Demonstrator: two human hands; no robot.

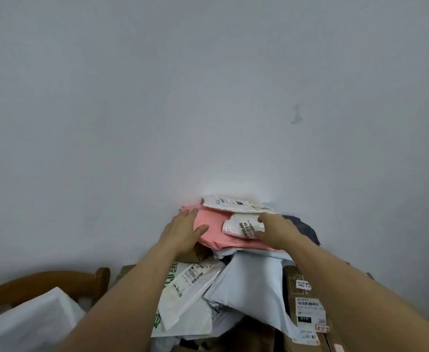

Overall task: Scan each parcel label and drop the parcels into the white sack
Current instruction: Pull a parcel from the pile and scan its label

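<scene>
Picking stage, no scan begun. Left hand (183,231) flat, fingers straight, resting on the pink mailer (209,233) atop the parcel heap (244,283) against the wall. Right hand (272,228) curled round the small white labelled packet (244,226) lying on that mailer, thumb and fingers apparently pinching its near end, though blurred. White sack (30,318) down at the left by the wooden chair (56,280), well apart. No scanner in view. Next, probably: lift the packet clear, label up, find the scanner, then carry it left to the sack.
</scene>
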